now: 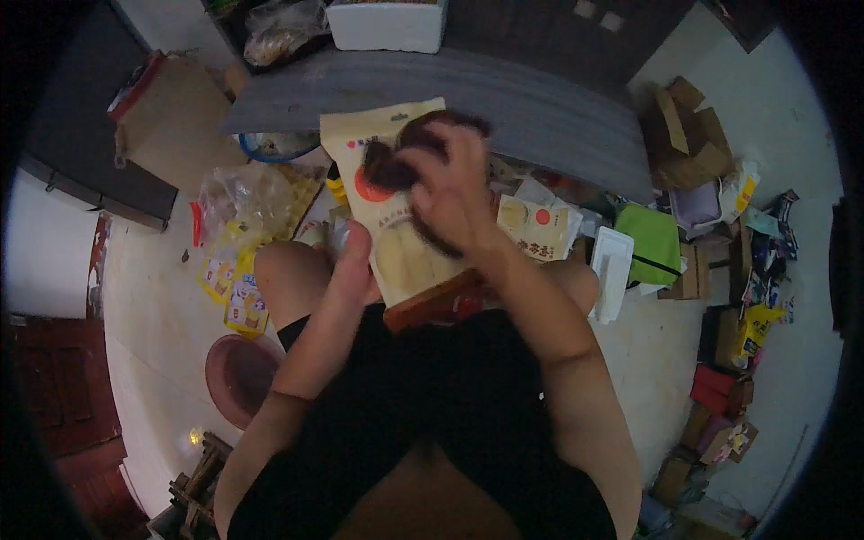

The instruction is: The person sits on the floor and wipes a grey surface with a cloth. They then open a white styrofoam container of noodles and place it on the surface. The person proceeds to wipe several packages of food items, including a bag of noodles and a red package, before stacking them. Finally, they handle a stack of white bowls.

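A cream food package (408, 260) with a red dot and printed writing stands tilted above my lap. My left hand (356, 260) holds its left edge, with the thumb along the side. In front of the package's upper part is my right hand (449, 179), blurred, its fingers curled around a dark brown, rounded object (422, 142) that I cannot identify. Part of that object covers the red dot. Below the package, a reddish-brown surface (432, 300) shows between my legs; it is partly hidden.
Behind the package runs a grey bench (540, 94) bearing a white foam box (388, 27). Right are another cream package (533, 226), a white tray (612, 270), a green bag (648, 243) and cardboard boxes (685, 135). Left are yellow packets (246, 297) and a pink basin (239, 378).
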A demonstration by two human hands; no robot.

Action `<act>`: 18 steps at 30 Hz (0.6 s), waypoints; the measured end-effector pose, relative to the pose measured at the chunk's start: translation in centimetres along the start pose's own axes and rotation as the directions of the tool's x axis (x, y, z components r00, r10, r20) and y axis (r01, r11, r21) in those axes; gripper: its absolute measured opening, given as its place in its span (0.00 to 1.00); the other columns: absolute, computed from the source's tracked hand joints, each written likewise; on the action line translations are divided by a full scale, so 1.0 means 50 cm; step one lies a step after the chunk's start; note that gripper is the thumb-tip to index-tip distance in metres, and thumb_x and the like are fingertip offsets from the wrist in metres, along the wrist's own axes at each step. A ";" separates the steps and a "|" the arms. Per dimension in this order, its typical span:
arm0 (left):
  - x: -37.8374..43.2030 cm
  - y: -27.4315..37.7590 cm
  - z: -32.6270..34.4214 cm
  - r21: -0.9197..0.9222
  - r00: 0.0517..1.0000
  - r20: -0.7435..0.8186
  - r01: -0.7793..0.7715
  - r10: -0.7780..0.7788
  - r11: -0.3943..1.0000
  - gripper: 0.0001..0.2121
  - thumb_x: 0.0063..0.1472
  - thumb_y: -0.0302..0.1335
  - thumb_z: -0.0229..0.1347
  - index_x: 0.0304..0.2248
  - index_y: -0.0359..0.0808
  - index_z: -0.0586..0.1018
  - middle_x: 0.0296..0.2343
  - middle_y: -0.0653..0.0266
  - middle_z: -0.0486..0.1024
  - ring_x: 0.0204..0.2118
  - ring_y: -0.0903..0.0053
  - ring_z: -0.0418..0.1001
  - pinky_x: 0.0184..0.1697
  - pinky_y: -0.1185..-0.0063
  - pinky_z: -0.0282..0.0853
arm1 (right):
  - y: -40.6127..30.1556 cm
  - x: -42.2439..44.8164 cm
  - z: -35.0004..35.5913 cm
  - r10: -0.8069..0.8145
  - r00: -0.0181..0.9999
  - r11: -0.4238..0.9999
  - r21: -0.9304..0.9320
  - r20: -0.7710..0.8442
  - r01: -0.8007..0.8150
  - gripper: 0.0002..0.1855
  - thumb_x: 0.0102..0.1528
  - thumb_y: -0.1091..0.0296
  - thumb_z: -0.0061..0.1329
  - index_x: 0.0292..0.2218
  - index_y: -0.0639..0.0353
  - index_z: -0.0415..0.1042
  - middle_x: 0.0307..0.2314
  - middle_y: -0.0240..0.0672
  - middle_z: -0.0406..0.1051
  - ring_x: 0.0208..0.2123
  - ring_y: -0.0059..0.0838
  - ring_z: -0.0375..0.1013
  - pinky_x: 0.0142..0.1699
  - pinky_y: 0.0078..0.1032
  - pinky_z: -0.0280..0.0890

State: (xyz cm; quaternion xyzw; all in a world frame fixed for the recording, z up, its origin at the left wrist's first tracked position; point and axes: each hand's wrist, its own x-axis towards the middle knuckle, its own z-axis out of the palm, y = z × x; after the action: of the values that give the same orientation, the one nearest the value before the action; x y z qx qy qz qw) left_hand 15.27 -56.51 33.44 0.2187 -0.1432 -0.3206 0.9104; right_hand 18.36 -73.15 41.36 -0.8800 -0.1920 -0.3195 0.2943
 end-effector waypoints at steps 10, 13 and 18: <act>-0.003 0.041 0.006 0.088 0.941 -0.330 -0.050 0.076 0.995 0.29 0.55 0.20 0.51 0.54 0.39 0.53 0.50 0.52 0.60 0.51 0.60 0.63 0.50 0.64 0.65 | 0.008 -0.172 -0.046 -0.301 0.871 0.938 0.284 0.389 0.197 0.21 0.31 0.71 0.54 0.33 0.46 0.73 0.43 0.35 0.62 0.46 0.44 0.58 0.46 0.40 0.61; 0.001 0.042 -0.029 0.047 0.933 -0.358 0.065 -0.044 0.997 0.31 0.54 0.17 0.49 0.56 0.42 0.50 0.50 0.52 0.60 0.52 0.58 0.62 0.50 0.62 0.64 | 0.104 -0.187 -0.075 -0.196 0.926 0.976 0.158 0.323 0.152 0.19 0.31 0.72 0.52 0.31 0.48 0.73 0.42 0.36 0.62 0.45 0.46 0.59 0.44 0.40 0.62; 0.039 -0.005 0.004 0.084 0.936 -0.279 0.246 -0.214 0.966 0.31 0.58 0.22 0.47 0.58 0.45 0.47 0.53 0.55 0.57 0.53 0.61 0.60 0.52 0.63 0.62 | 0.143 -0.116 -0.048 0.033 0.996 0.994 -0.110 0.077 -0.025 0.18 0.32 0.75 0.50 0.30 0.50 0.73 0.41 0.39 0.62 0.44 0.49 0.59 0.47 0.41 0.60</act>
State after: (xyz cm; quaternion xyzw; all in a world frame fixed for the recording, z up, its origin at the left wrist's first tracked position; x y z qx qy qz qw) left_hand 16.53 -58.00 33.74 0.3285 -0.0108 -0.3834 0.8631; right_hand 16.84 -80.93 36.12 -0.9093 -0.1729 -0.2903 0.2428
